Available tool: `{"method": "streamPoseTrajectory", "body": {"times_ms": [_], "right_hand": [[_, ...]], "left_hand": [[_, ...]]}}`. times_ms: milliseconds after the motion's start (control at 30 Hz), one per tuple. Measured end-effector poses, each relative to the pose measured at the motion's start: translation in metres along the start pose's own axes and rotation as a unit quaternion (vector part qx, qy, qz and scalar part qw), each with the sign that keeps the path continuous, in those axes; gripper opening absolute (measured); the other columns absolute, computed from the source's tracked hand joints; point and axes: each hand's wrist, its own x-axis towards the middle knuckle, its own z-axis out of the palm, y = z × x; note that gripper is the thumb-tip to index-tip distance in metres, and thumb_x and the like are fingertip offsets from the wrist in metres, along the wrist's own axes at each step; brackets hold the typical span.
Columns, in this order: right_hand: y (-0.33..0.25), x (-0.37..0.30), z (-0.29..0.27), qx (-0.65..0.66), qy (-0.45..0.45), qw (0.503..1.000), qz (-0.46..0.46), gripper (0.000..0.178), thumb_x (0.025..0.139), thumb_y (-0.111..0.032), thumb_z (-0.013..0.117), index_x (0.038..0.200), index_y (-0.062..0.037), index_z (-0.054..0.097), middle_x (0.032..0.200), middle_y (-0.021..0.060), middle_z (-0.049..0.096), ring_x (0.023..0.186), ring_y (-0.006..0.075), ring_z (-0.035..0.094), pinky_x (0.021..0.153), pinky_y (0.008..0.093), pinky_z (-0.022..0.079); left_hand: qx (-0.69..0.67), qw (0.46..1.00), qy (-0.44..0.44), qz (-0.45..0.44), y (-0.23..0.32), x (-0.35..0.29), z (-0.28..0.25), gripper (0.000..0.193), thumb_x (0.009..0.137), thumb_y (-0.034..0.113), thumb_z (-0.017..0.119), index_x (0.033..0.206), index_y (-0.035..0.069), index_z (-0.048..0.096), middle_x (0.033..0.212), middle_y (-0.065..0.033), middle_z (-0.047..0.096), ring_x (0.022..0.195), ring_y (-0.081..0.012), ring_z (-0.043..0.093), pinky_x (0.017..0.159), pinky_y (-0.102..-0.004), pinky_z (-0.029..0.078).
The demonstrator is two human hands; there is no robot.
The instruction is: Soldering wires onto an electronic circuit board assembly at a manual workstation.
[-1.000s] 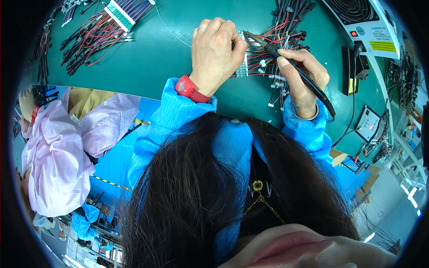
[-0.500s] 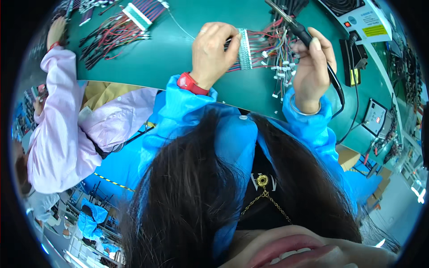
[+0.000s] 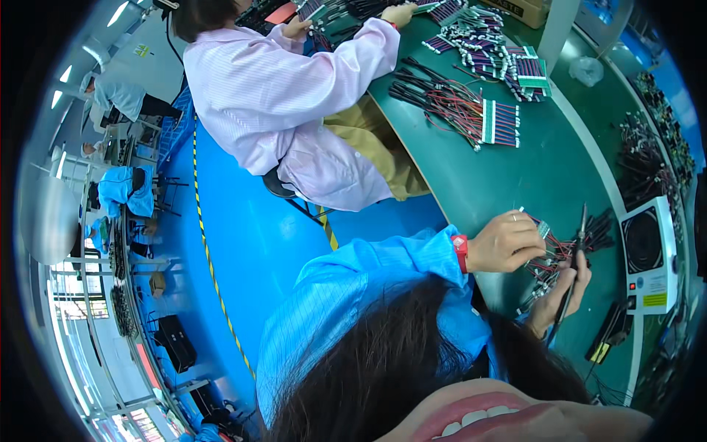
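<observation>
My right hand grips a soldering iron by its dark handle, with the thin tip pointing away from me. Close on its left, my left hand is closed, the fingers curled and pinched together beside a green-and-white connector strip. Whatever lies between those fingertips is too small to make out. From the strip, a bundle of red and dark wires with small white plugs runs under and past the iron. Part of the bundle is hidden behind my right hand.
Another wired strip lies farther off on the green table, before a pile of harnesses. A white box with a round black fan stands at right, near a black-and-yellow holder. A co-worker in a pink coat sits at left.
The view has swung left, so the hands appear farther right and more of the co-worker and room shows. The iron stays in my right hand; my left remains beside the strip.
</observation>
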Motion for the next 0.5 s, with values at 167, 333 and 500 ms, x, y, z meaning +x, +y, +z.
{"method": "streamPoseTrajectory", "body": {"times_ms": [167,333,500], "right_hand": [[-0.006,-0.008,0.000,-0.035,-0.043,0.990,-0.128,0.014,0.090,-0.006,0.059,0.101,0.0004,0.065,0.094,0.0136,0.054,0.084,0.0232,0.052,0.074,0.0327,0.043],[-0.002,-0.010,-0.004,-0.007,-0.008,0.996,-0.094,0.007,0.090,-0.007,0.061,0.092,-0.0005,0.063,0.088,0.0112,0.053,0.083,0.0225,0.051,0.071,0.0321,0.042],[-0.007,-0.004,-0.008,-0.039,0.030,0.994,-0.096,0.003,0.081,0.004,0.058,0.080,0.0009,0.058,0.084,0.0130,0.051,0.081,0.0245,0.051,0.074,0.0346,0.042]], "left_hand": [[-0.045,0.999,0.012,0.017,0.018,-0.001,0.003,0.009,0.077,0.011,0.072,0.082,0.006,0.066,0.075,-0.0063,0.061,0.069,-0.0254,0.059,0.066,-0.0369,0.046],[-0.099,0.995,-0.014,-0.013,0.024,0.000,0.007,0.008,0.078,0.009,0.072,0.082,0.006,0.067,0.074,-0.0077,0.061,0.065,-0.0254,0.059,0.059,-0.0353,0.046],[-0.097,0.995,-0.029,-0.012,0.027,0.012,0.004,0.008,0.077,0.009,0.076,0.082,0.006,0.070,0.072,-0.0082,0.062,0.058,-0.0228,0.058,0.051,-0.0322,0.045]]}}
